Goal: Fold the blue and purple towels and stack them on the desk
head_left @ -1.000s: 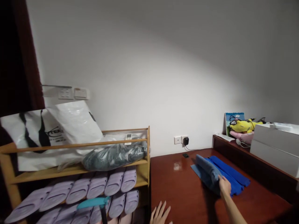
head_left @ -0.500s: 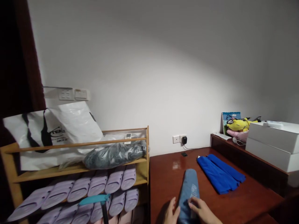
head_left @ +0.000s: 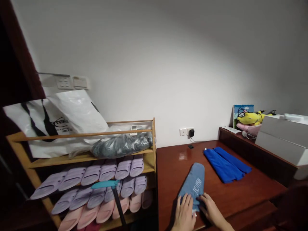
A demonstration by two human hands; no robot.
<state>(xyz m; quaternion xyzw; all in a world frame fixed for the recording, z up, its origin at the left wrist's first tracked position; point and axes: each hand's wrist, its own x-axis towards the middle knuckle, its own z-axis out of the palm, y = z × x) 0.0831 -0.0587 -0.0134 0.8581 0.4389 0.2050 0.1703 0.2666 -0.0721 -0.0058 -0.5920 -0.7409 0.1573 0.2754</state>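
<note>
A blue-grey folded cloth piece (head_left: 192, 184) with white lettering lies on the reddish-brown wooden surface (head_left: 168, 179), its rounded narrow end pointing away from me. My left hand (head_left: 184, 210) rests on its near left part, fingers stretched out over the fabric. At the near right edge is my right hand (head_left: 210, 208), its bent fingers and thumb closed on the cloth's border. A small white tag shows below the cloth between my hands. Further right lie two flat bright blue cloth pieces (head_left: 223, 165), side by side and apart from both hands.
To the left stands a wooden shoe rack (head_left: 96, 134) with purple and pink slippers, a white bag (head_left: 79, 112) and a plastic-wrapped dark bundle (head_left: 122, 146). A teal-topped pole (head_left: 106, 184) rises before it. White boxes (head_left: 281, 141) sit on the right ledge. A black plug (head_left: 191, 132) is in the wall.
The blue-grey cloth looks wider and more spread, with its lettering more visible. My left hand has moved onto it, and my right hand has shifted to its near right edge. The view has tilted down.
</note>
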